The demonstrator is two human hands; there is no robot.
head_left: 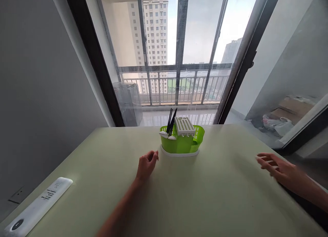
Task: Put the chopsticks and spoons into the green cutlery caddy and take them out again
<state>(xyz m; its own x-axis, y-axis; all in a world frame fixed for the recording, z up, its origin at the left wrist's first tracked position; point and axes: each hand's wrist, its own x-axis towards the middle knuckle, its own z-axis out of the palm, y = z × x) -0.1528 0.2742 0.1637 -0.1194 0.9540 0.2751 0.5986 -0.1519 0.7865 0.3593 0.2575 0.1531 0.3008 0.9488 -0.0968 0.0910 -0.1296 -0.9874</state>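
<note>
A green plastic utensil caddy (pixel 176 144) with a white base stands at the far middle of the table. Black chopsticks (pixel 171 122) lean upright in its left part, and two white spoons (pixel 167 136) rest at the rim there. A white slotted rack (pixel 184 126) covers the middle section. Just in front and to the left of the caddy, my left hand (pixel 147 164) is curled into a loose fist, with nothing visible in it. Over the table's right edge, my right hand (pixel 279 167) is apart from everything, fingers spread and slightly blurred.
The pale green table (pixel 205 196) fills the foreground. A long white device (pixel 41 206) with dark markings lies along its left edge. Beyond the far edge is a glass sliding door with a dark frame (pixel 235 66). Bags and cardboard (pixel 289 114) sit behind glass at right.
</note>
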